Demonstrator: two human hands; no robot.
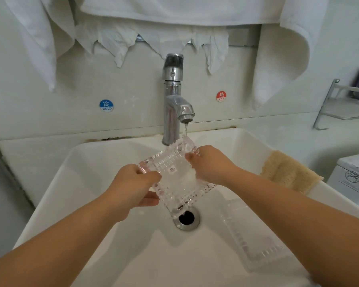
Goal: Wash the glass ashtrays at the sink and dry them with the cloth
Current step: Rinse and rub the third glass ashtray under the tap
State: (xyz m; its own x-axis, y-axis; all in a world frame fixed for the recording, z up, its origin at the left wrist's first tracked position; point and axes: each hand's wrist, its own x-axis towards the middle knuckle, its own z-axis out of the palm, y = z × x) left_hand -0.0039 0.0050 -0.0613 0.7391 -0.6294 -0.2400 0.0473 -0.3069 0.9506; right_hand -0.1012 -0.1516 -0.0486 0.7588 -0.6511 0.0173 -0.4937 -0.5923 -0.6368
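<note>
Glass ashtray point(174, 177) is tilting under the running tap point(173, 96); left hand point(131, 183) is gripping its nine-o'clock edge, right hand point(209, 164) is pinching its three-o'clock edge.

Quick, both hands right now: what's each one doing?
Left hand: grips the left edge of the square clear cut-glass ashtray.
Right hand: on the same ashtray's right side, fingers over its rim.

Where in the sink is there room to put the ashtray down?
The near-left basin floor, below the left hand and left of the drain, is bare. The right side is crowded: a second ashtray lies there.
</note>
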